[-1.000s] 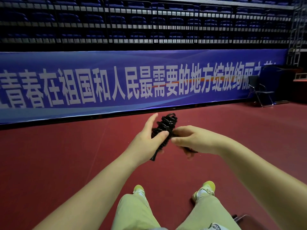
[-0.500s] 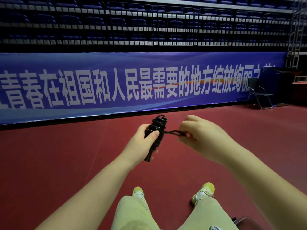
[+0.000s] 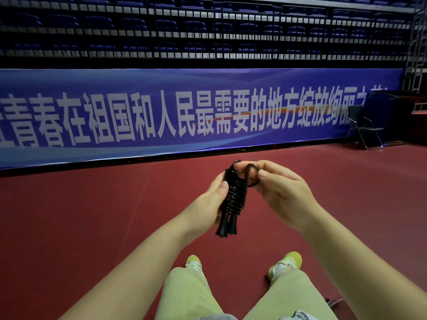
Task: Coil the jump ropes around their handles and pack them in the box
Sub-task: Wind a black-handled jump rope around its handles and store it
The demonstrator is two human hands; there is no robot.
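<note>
Person seated, knees and yellow shoes (image 3: 285,264) at lower frame edge. Left hand (image 3: 208,204) grips black jump rope (image 3: 233,197), coiled round its two handles, held upright above red floor (image 3: 92,227). Right hand (image 3: 284,190) pinches loose rope loop (image 3: 250,175) at the bundle's top. Open floor on all sides. Beyond: blue banner (image 3: 184,116), white Chinese characters; folding chair (image 3: 362,125) far right; dark seating tiers (image 3: 208,31) behind.
</note>
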